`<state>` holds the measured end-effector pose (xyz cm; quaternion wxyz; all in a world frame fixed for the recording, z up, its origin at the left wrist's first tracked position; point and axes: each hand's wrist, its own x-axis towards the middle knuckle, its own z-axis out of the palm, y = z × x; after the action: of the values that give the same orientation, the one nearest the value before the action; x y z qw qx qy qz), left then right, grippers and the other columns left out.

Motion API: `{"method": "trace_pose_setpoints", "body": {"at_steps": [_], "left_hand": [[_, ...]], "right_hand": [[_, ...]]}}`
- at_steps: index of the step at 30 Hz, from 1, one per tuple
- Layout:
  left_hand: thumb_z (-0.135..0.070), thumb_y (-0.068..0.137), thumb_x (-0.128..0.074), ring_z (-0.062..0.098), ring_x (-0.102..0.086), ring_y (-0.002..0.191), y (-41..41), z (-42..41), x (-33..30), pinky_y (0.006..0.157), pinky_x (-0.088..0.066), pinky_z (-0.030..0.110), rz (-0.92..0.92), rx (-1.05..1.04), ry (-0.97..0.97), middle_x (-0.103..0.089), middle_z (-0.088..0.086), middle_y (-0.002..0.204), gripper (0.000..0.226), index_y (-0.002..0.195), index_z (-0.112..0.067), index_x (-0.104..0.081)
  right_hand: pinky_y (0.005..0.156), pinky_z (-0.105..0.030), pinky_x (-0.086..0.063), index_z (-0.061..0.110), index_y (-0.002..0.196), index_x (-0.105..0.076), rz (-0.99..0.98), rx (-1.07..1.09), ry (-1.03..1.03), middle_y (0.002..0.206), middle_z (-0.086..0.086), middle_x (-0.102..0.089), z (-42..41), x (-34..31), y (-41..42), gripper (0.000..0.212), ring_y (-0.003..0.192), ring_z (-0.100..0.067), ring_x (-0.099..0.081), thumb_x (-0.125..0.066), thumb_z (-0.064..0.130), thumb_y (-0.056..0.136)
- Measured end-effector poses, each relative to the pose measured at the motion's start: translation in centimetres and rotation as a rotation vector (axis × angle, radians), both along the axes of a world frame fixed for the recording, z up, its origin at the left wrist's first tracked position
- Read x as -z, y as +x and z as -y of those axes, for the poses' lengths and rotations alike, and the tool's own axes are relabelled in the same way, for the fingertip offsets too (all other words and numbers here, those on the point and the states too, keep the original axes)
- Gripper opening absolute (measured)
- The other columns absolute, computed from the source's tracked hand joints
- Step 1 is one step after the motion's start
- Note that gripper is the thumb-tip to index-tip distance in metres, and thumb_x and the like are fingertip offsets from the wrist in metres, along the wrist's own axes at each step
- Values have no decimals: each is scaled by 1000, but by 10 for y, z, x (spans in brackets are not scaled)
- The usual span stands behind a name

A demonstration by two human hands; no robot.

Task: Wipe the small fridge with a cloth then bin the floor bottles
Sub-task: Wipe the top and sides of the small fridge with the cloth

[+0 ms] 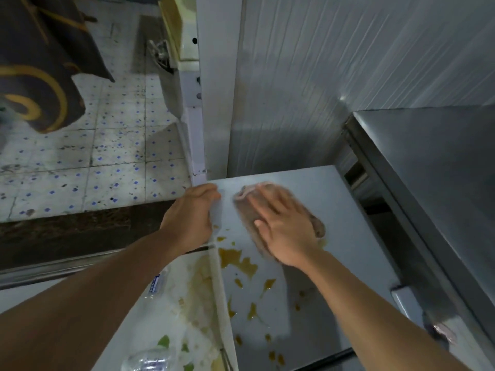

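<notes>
Speckled floor tiles [80, 167] with blue dots at far left, a dark patterned cloth-like mass [34, 76] hanging over them. Lower left, below the forearms: clear plastic bottles [146, 357] lying on the floor amid pale and green debris, not yet gathered. Moving right: left hand [191, 215] curled over the left edge of the small fridge [345, 236], fingers hooked on the rim near the back corner, apparently bracing. Beside it, just apart: right hand [285, 226] laid flat, fingers spread and straight, pressing a pinkish-brown cloth [247, 199] onto the fridge top, toward the rear half. Nearer the camera: yellow-brown spill stains [237, 259] and scattered drops across the front half of the top, unwiped. Further right: a taller steel appliance [428, 170] standing beside the fridge, corrugated metal wall [321, 62] behind. Step in hand, by judgement: wiping the top, only partly done. Next move likely calls for drawing the cloth forward and leftward through the largest stain with firm downward pressure, then over the smaller drops near the front edge; bottles to follow only after. Some risk of smearing rather than lifting if dried.
</notes>
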<state>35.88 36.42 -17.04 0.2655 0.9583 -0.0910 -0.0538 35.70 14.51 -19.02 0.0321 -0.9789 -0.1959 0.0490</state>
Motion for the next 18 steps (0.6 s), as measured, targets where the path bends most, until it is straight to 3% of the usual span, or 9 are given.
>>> {"method": "trace_pose_setpoints", "body": {"at_steps": [5, 10, 15, 18], "left_hand": [[-1, 80, -61, 21, -45, 126, 1, -7, -4, 107, -36, 35, -36, -2, -51, -44, 3, 140, 57, 133, -12, -46], [-3, 80, -62, 24, -51, 118, -7, -28, -6, 96, -46, 45, -52, -110, -101, -45, 7, 134, 59, 133, -17, -41], [-4, 81, -62, 25, -51, 118, -14, -49, -4, 99, -44, 45, -86, -148, -49, -40, 6, 137, 60, 135, -20, -39], [-4, 81, -63, 25, -51, 118, -19, -50, -6, 97, -46, 46, -92, -140, -37, -40, 6, 138, 60, 135, -18, -39]], "right_hand": [[119, -47, -8, 29, 151, -12, 22, 385, -22, 161, 0, -3, 13, 3, 39, 54, 147, -28, -4, -23, 41, 99], [118, -47, -10, 30, 150, -14, 59, 102, -2, 159, -2, -11, -65, 8, 26, 57, 146, -29, -8, -16, 47, 96], [114, -49, -18, 33, 137, -34, 34, 43, -2, 144, -3, -33, -101, 3, 52, 45, 136, -30, -25, -27, 46, 95], [117, -50, -12, 37, 142, -24, 35, 8, -11, 153, -4, -20, -99, 4, 42, 50, 143, -30, -14, -27, 48, 94]]}}
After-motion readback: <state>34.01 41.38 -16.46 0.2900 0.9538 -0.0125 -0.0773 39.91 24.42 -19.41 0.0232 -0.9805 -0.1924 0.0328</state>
